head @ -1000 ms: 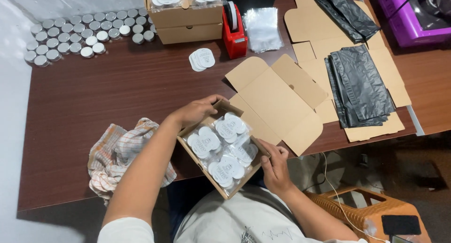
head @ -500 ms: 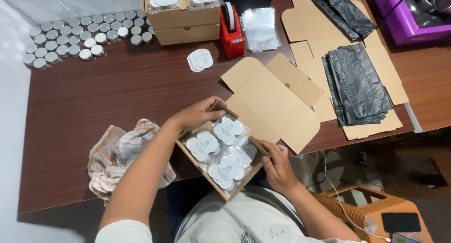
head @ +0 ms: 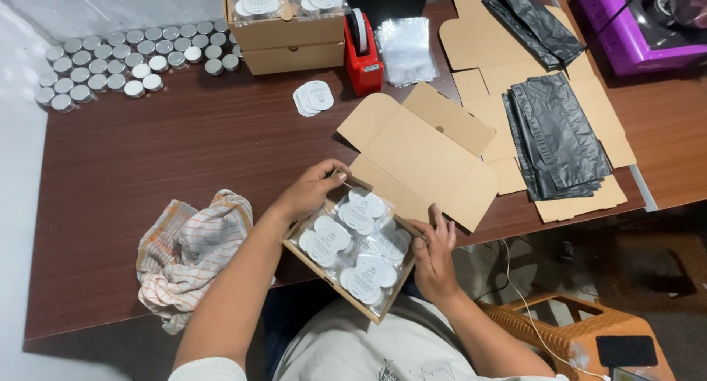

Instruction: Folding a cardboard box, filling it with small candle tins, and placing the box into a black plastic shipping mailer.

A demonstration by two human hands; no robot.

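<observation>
Little has shifted: left hand (head: pixel 313 189) and right hand (head: pixel 436 257) keep their grip on the open carton (head: pixel 353 245).

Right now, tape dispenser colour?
Red, with a black-and-white roll; the tape dispenser shows in the head view, beside the stacked cardboard boxes.

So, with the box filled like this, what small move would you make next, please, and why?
Probably fold the lid down. The box looks full of bagged white packs, the left hand and right hand grip opposite edges, and the lid lies open behind.
</observation>
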